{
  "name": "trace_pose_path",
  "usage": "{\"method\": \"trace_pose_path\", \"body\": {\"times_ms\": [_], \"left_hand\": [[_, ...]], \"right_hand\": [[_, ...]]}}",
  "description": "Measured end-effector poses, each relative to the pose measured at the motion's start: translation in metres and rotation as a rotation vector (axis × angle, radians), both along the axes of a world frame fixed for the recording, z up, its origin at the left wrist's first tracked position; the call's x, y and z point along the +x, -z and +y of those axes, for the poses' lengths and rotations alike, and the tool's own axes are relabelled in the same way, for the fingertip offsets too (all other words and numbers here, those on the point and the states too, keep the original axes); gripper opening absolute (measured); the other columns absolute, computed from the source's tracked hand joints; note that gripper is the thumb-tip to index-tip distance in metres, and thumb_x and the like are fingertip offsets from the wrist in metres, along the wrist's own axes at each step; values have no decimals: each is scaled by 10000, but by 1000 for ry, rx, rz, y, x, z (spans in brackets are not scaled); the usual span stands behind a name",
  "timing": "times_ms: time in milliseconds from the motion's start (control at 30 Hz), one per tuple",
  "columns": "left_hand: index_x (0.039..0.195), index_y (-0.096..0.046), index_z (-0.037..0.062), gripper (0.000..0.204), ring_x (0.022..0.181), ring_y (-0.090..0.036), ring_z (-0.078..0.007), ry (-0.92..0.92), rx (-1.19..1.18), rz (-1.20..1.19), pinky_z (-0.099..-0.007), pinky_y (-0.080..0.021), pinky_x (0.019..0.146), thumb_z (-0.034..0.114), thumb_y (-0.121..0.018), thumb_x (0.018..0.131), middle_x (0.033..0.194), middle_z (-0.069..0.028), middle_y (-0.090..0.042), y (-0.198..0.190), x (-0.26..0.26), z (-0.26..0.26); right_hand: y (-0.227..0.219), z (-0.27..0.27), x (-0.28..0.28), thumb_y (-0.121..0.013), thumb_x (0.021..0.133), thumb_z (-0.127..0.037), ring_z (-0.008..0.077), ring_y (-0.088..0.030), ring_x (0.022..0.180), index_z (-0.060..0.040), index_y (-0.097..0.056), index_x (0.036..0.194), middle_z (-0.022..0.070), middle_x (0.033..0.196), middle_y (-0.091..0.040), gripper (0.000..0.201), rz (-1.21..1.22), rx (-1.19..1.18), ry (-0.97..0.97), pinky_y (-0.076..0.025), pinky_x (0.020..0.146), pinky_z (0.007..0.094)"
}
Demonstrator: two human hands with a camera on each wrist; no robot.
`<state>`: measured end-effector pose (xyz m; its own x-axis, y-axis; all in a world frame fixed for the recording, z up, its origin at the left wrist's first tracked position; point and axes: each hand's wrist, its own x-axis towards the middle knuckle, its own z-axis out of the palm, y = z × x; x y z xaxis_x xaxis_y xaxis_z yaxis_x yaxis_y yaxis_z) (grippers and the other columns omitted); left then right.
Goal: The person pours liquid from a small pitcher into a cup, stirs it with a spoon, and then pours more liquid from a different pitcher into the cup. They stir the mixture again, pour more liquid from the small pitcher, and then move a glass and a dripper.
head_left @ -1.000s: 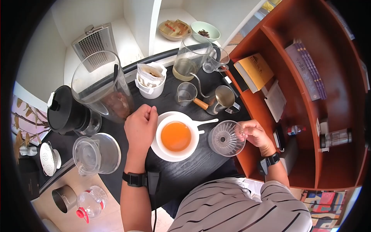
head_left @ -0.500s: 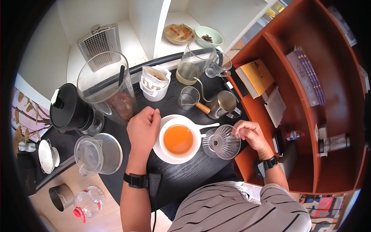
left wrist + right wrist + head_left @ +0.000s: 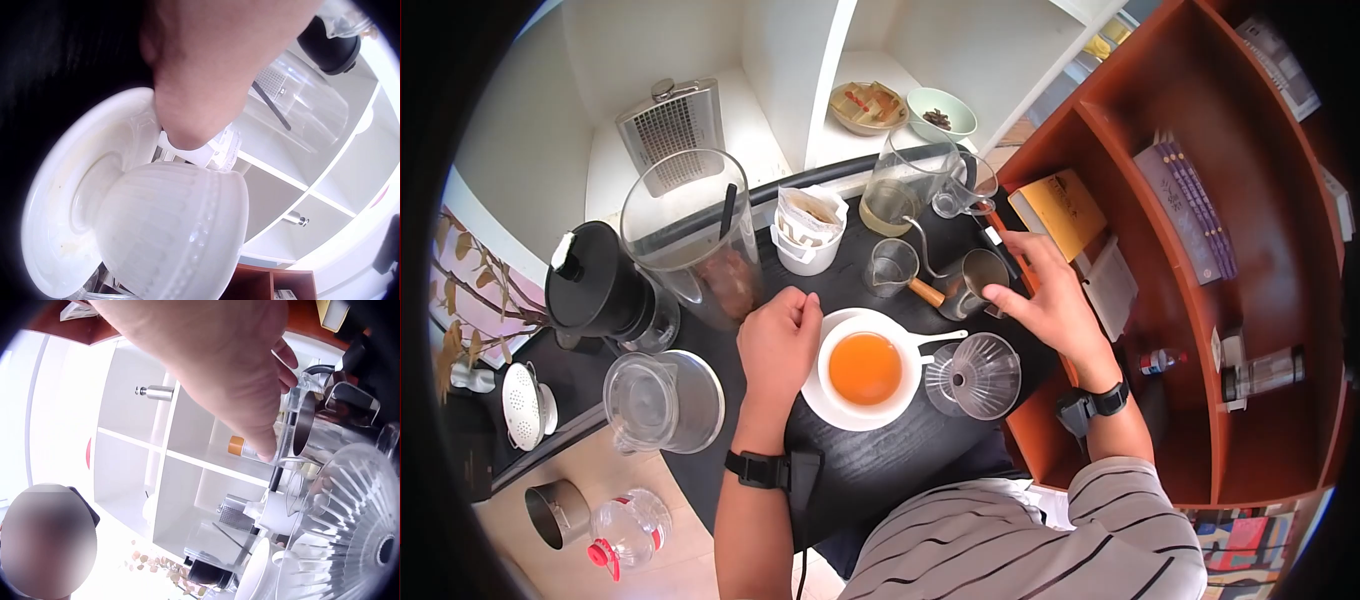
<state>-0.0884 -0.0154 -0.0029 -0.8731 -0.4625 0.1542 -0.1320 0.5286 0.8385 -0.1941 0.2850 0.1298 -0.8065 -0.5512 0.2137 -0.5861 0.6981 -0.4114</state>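
Observation:
In the head view my left hand (image 3: 780, 342), fingers curled, rests beside the white saucer (image 3: 828, 418), at its left edge. On that saucer stands a white cup (image 3: 830, 368) of orange liquid, with a white spoon handle (image 3: 945, 339) projecting right. The left wrist view has the cup's ribbed side (image 3: 169, 231) close up. My right hand (image 3: 1055, 305) reaches over the steel pitcher (image 3: 983, 275), fingers spread and thumb near its rim, gripping nothing. Below it, a clear ribbed dripper (image 3: 990, 378) sits right of the cup.
Behind the cup stand a small wooden-handled glass pot (image 3: 892, 268), a white mug with a drip bag (image 3: 810, 235) and tall glass vessels (image 3: 690, 225). A black grinder (image 3: 590, 285) and lidded glass jar (image 3: 665, 400) are at left. A red-brown bookshelf (image 3: 1120, 130) borders the right.
My right hand has let go of the ribbed dripper, now standing right of the cup, and moved up and away to the steel pitcher. My left hand stays beside the saucer.

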Motion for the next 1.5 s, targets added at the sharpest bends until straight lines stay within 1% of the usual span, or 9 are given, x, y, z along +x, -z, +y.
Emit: {"method": "trace_pose_path", "body": {"times_ms": [133,267,500,600,700,967,1133,1400,1500], "left_hand": [[792,-685,56,281,597,-671,-348,-5,12,16,-454,-499,588,257,-713,985,651,-120,-672,0,1,0],[793,-688,58,275,608,-681,-352,-3,16,9,-453,-510,596,253,-711,985,659,-118,-682,0,0,-1],[800,-688,60,272,628,-692,-360,8,-8,-15,-457,-519,606,257,-708,986,673,-118,-694,-3,0,-1],[798,-686,60,276,636,-694,-363,7,-14,-13,-461,-521,611,260,-707,987,678,-120,-695,-1,0,-1],[797,-684,60,277,639,-695,-364,1,5,-7,-463,-521,614,260,-706,987,679,-121,-694,-1,0,0],[801,-684,59,272,650,-702,-365,2,3,3,-460,-525,616,256,-704,987,682,-125,-696,-3,1,0],[800,-683,61,271,657,-706,-366,4,2,1,-459,-531,619,257,-705,987,681,-125,-696,-2,1,0],[794,-678,79,264,656,-712,-354,3,12,0,-459,-541,627,259,-709,984,691,-108,-711,-2,1,0],[790,-673,77,268,657,-714,-353,8,-5,-20,-460,-542,627,261,-712,981,692,-105,-711,-6,1,0]], "right_hand": [[-1,-20,-5,-841,906,-440,420,-633,1261,11,-599,1435,228,1352,-648,736,-77,188,-10,-511,1077,471],[11,-22,-12,-848,895,-388,406,-643,1244,6,-621,1389,213,1283,-679,672,-63,202,-56,-518,1064,451],[7,-13,-15,-874,873,-356,400,-647,1239,-17,-612,1407,204,1339,-656,685,-157,214,-178,-520,1064,440],[6,-13,-15,-878,882,-374,371,-653,1258,-19,-589,1443,199,1369,-644,725,-156,136,-189,-527,1063,441],[2,-15,-23,-866,917,-399,310,-651,1289,3,-533,1506,193,1390,-642,787,-128,-11,-52,-537,1062,443],[12,-48,-79,-896,891,-407,354,-592,1393,64,-342,1620,296,1485,-583,1030,-41,-280,-42,-523,1103,439],[17,-93,-100,-925,859,-433,366,-564,1413,117,-238,1634,319,1511,-543,1172,2,-247,-75,-468,1176,473],[34,-112,-110,-942,834,-457,361,-597,1374,116,-290,1603,314,1444,-591,1160,-10,-250,-4,-480,1174,459],[35,-110,-111,-953,829,-406,346,-608,1360,109,-332,1573,301,1424,-606,1098,-44,-273,-2,-475,1188,455]]}}
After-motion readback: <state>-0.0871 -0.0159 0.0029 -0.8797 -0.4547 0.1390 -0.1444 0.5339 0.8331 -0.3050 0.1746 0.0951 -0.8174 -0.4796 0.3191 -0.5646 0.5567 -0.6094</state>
